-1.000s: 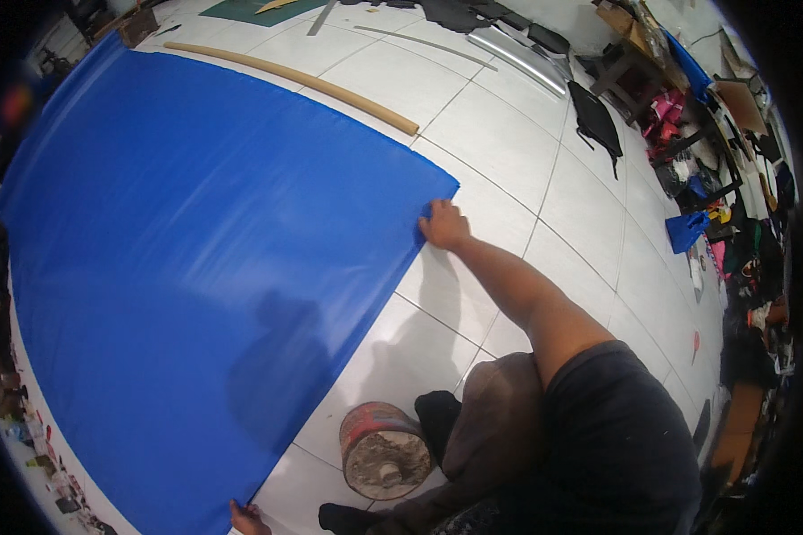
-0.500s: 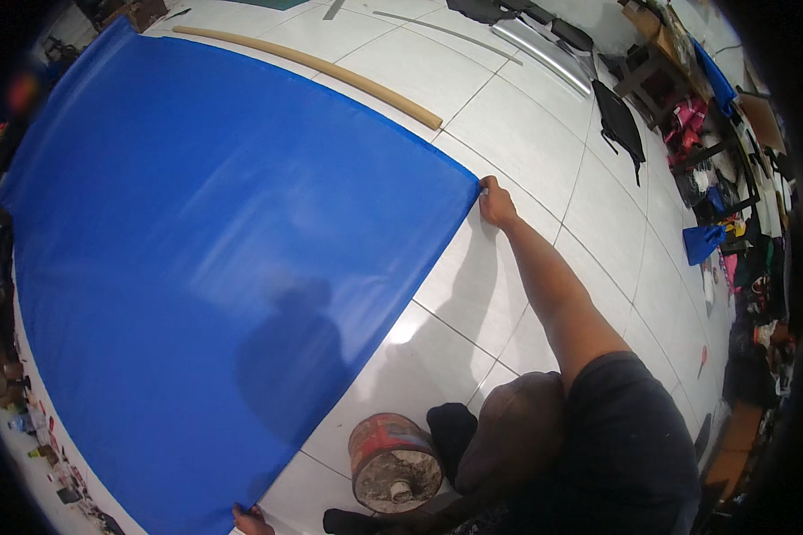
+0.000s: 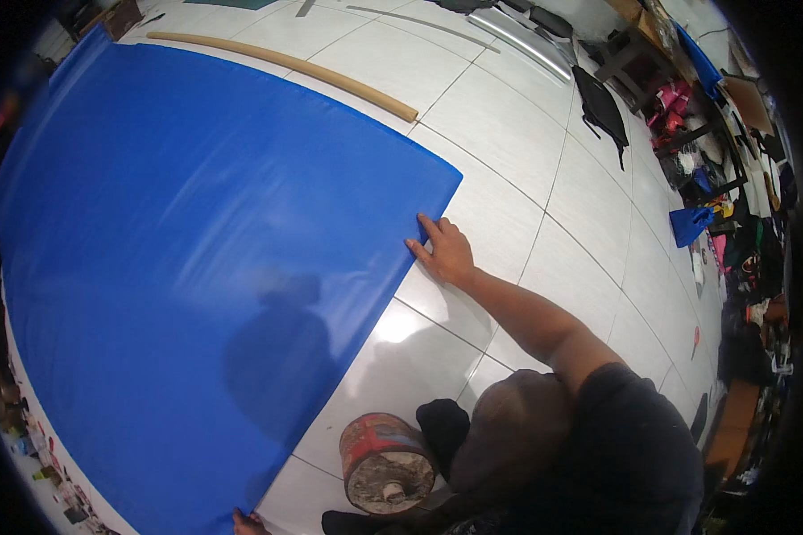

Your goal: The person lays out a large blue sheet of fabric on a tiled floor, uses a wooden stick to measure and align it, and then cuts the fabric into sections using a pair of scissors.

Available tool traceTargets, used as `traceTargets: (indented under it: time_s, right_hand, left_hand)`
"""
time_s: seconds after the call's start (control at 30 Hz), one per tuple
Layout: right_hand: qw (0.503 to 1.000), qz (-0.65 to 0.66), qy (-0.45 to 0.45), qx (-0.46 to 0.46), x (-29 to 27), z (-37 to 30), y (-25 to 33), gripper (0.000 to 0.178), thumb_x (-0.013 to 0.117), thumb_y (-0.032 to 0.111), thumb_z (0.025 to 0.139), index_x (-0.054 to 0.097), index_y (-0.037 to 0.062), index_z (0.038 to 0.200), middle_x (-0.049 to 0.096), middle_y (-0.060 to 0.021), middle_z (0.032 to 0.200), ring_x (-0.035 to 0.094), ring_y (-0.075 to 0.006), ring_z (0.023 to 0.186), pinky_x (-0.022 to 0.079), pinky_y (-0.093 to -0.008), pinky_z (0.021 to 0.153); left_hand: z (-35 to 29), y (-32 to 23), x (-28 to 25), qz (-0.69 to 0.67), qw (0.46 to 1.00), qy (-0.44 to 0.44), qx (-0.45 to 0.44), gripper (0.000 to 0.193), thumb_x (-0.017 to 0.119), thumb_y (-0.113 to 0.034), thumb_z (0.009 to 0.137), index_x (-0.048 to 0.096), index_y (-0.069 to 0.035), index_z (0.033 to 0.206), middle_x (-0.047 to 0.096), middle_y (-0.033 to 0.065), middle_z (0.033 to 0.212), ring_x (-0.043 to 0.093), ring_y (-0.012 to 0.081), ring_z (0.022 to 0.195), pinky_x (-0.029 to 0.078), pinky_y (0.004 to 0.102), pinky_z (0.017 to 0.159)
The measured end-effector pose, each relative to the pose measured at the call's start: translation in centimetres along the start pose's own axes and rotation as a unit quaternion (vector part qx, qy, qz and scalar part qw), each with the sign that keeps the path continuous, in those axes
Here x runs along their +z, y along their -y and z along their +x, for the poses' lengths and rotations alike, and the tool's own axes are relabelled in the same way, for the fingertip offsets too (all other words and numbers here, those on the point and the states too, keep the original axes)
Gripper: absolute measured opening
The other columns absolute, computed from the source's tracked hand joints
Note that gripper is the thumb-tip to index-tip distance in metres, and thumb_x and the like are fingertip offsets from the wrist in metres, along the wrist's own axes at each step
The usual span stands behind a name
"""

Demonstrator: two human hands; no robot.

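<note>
The blue sheet (image 3: 187, 267) lies spread flat on the tiled floor (image 3: 526, 143), and the step in hand looks like smoothing its near edge. The right hand (image 3: 444, 252) rests open, fingers splayed, on that edge. The left hand (image 3: 245, 521) touches the lower corner; its grip cannot be told. Next seems to call for pressing both ends taut, clear of the rusty weight (image 3: 385, 462) between the hands.

Left hand (image 3: 244, 522) mostly cut off at btm edge, its grip on blue sheet (image 3: 196, 267) prob. hidden.
</note>
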State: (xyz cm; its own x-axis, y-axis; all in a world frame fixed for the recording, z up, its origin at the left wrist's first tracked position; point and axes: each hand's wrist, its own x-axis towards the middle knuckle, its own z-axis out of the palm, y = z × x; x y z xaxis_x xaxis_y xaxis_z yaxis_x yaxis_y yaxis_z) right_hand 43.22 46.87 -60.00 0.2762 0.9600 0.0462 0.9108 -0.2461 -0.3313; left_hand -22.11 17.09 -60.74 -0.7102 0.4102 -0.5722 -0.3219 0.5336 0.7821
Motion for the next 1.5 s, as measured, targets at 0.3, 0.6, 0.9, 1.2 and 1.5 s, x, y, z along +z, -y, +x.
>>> traceTargets:
  time_s: [0.3,0.6,0.9,1.2,1.5]
  right_hand:
    - [0.999,0.015,-0.043,-0.029,0.6,0.0,-0.2,0.059,0.063,0.045,0.088,0.056,0.0053,0.130,0.056,-0.0165,0.098,0.056,-0.0318,0.091,0.048,-0.0418,0.080]
    - [0.996,0.010,-0.071,-0.059,0.8,-0.3,-0.3,0.058,0.065,0.044,0.086,0.057,0.0056,0.129,0.056,-0.0154,0.104,0.055,-0.0318,0.095,0.047,-0.0416,0.082]
    - [0.997,0.004,-0.053,-0.055,0.8,-0.5,-0.8,0.059,0.064,0.046,0.087,0.057,0.0052,0.129,0.054,-0.0154,0.111,0.054,-0.0318,0.099,0.048,-0.0411,0.087]
    - [0.998,-0.027,-0.025,-0.050,0.6,0.2,-1.1,0.061,0.061,0.048,0.089,0.053,0.0065,0.133,0.054,-0.0172,0.115,0.054,-0.0339,0.103,0.048,-0.0427,0.089]
    - [0.990,-0.126,0.046,-0.029,1.6,1.2,-2.1,0.063,0.053,0.053,0.092,0.047,0.0109,0.139,0.052,-0.0222,0.127,0.053,-0.0387,0.114,0.045,-0.0483,0.095]
  left_hand:
    - [1.7,0.9,-1.8,-0.038,0.999,0.016,-0.017,0.008,0.057,-0.019,0.093,0.056,-0.011,0.092,0.054,0.0008,0.079,0.047,0.0133,0.063,0.041,0.0271,0.052]
    - [0.7,0.7,-0.6,-0.026,1.000,-0.008,0.009,0.008,0.057,-0.014,0.092,0.054,-0.011,0.085,0.051,0.0015,0.073,0.044,0.0132,0.057,0.038,0.0292,0.051]
    - [-2.2,-1.4,2.1,-0.019,0.999,-0.036,0.010,0.009,0.055,-0.009,0.092,0.053,-0.012,0.085,0.048,0.0014,0.069,0.041,0.0126,0.054,0.034,0.0288,0.046]
    - [2.8,3.8,-2.2,-0.008,0.999,-0.032,0.007,0.015,0.062,-0.022,0.091,0.054,-0.010,0.086,0.052,-0.0001,0.072,0.046,0.0090,0.056,0.036,0.0232,0.046]
    - [2.3,2.0,-1.2,0.021,0.999,-0.020,0.022,0.023,0.064,-0.021,0.089,0.052,-0.012,0.072,0.046,-0.0026,0.063,0.044,0.0100,0.053,0.037,0.0255,0.049]
